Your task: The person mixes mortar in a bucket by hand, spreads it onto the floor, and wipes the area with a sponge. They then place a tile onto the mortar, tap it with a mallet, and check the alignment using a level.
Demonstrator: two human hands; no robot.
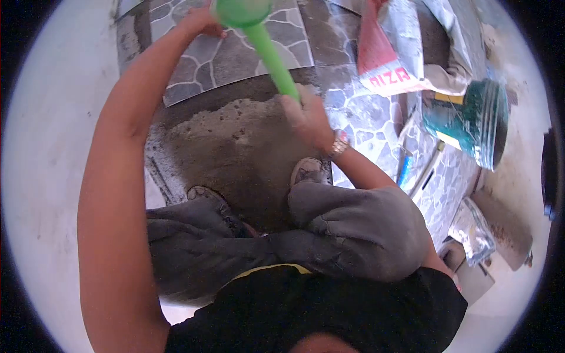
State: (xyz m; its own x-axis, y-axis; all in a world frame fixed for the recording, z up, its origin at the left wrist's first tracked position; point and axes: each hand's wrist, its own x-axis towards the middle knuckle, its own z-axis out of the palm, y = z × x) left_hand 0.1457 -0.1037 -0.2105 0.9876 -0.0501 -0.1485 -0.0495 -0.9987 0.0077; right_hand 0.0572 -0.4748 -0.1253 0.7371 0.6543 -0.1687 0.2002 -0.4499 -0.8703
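My right hand (309,117), with a bracelet or watch at its wrist, is wrapped round the handle of a green mallet-like tool (273,62). The tool's round head is raised at the top of the view. My left hand (206,22) lies on a grey stone-patterned tile (235,56), its fingers spread and partly hidden by that head. Wet, rough mortar (223,126) covers the floor between the tile's near edge and my shoes.
Laid patterned tiles (368,117) run down the right side. On them stand a white and red sack (394,59), a tipped green bucket (465,120) and a blue-handled tool (405,169). A brown cylinder (503,226) lies by the right wall, beside a silvery packet (472,229).
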